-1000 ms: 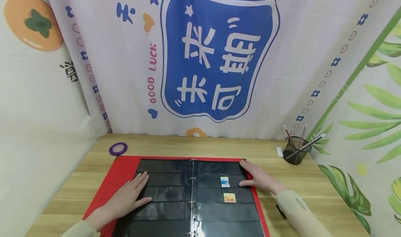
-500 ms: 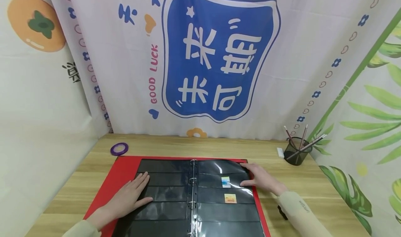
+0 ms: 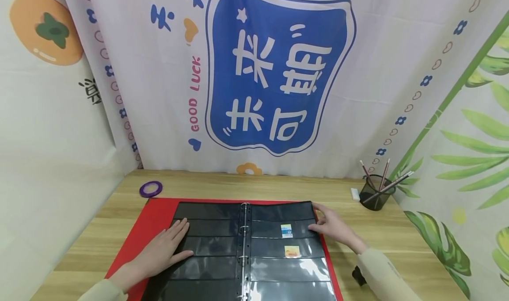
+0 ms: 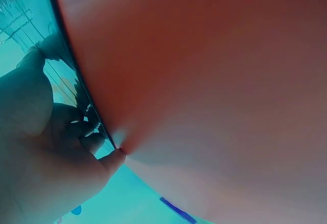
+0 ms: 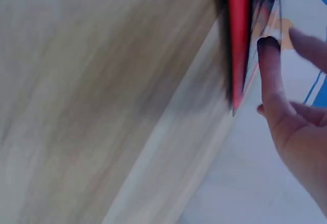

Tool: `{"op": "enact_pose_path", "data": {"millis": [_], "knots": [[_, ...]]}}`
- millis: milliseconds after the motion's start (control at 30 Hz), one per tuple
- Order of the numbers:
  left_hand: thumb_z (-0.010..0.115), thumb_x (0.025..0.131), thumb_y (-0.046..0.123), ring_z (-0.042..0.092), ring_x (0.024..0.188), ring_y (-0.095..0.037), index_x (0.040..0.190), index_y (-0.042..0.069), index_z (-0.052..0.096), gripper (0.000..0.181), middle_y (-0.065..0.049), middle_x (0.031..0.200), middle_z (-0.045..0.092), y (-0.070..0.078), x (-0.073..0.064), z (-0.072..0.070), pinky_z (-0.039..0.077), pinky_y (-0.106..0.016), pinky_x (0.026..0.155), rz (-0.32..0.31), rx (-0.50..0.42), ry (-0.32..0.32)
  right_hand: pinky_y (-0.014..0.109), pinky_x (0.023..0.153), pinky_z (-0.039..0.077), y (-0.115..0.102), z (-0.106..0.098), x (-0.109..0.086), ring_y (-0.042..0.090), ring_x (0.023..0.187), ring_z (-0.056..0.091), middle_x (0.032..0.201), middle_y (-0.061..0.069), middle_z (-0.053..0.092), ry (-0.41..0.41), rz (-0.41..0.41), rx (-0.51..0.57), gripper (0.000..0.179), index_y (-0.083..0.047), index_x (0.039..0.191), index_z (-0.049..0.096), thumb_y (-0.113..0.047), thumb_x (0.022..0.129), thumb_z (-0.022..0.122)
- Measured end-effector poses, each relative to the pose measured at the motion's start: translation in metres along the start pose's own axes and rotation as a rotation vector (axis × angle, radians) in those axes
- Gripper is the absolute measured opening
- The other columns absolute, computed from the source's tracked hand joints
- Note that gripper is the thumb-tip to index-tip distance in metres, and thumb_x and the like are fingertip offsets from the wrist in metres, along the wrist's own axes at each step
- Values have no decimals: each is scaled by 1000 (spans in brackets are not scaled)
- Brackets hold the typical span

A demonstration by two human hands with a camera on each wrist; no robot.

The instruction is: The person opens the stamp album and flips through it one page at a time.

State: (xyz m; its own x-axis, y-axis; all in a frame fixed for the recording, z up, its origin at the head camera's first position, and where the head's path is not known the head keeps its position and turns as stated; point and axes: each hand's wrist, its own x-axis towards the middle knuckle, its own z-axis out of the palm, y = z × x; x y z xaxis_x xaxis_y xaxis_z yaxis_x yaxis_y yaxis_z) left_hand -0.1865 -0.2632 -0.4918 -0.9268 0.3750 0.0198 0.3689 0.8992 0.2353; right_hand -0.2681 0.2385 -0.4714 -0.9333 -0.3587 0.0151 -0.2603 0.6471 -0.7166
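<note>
A red ring binder (image 3: 159, 212) lies spread on the table, a stamp album with black strip-pocket pages. My left hand (image 3: 163, 248) rests flat on the left page (image 3: 210, 228), fingers straight and thumb apart. At the outer edge of the right page (image 3: 278, 269), near its top corner, my right hand (image 3: 333, 223) holds the sheet with thumb in front and fingers at the edge. That corner rises slightly off the red cover. The right page carries a blue-and-white stamp (image 3: 286, 231) and, one row lower, a yellow-orange stamp (image 3: 292, 251).
A purple roll of tape (image 3: 151, 188) lies at the back left. At the back right stand a black mesh pen cup (image 3: 375, 192) with several pencils and a white eraser (image 3: 355, 194). A small black object (image 3: 358, 275) sits beside the right forearm. Printed curtains close off the back.
My right hand has shifted slightly right to the page's edge, its thumb and fingers drawing closer together. The right page first bulged, then its outer corner lifted. My left hand stays put.
</note>
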Motion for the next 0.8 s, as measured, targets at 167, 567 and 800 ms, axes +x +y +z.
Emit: {"op": "enact_pose_path", "data": {"millis": [167,567,800], "knots": [[57,89,64,42,141,-45,148,-1,42,90,-23,156,38,1,0,-1,41,-64,107,-3,-3,-9,31,65,61,-1,-6,-8,25,81,72,109,28,68,-35,88,151,50,16,129,50,-12,92,68],[58,88,64,42,141,-45,148,-2,43,90,-24,156,39,0,0,1,41,-64,107,-8,2,-6,30,67,62,-13,-24,-25,5,62,65,72,-1,60,-315,137,334,19,11,93,61,-8,94,61],[59,88,64,42,140,-46,148,-2,43,90,-23,156,39,-1,1,2,42,-64,106,-3,3,-2,26,69,61,-43,-42,-23,3,64,58,71,-4,51,-291,116,326,16,-1,91,54,-15,100,55]]}}
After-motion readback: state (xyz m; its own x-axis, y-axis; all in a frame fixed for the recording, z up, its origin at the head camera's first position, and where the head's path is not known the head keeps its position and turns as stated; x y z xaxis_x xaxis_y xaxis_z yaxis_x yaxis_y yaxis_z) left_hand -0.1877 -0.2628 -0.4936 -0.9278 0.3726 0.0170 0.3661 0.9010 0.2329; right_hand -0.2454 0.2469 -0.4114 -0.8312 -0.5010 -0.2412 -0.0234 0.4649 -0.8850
